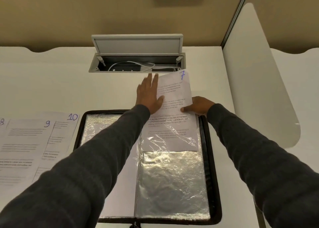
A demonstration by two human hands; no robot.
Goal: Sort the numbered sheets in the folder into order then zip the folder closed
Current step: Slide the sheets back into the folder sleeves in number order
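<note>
Sheet 7 (174,93) half inside right sleeve (172,176) of open zip folder (214,176), top corner just short of cable hatch (138,61), blue number handwritten. Right hand (200,106) pinching right edge; left hand (149,94), fingers straight, on left edge.

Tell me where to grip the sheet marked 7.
Pinch the sheet marked 7 at its bare right edge, from the right, as the right hand does: its lower part sits inside the plastic sleeve and the left hand covers its left edge.
</note>
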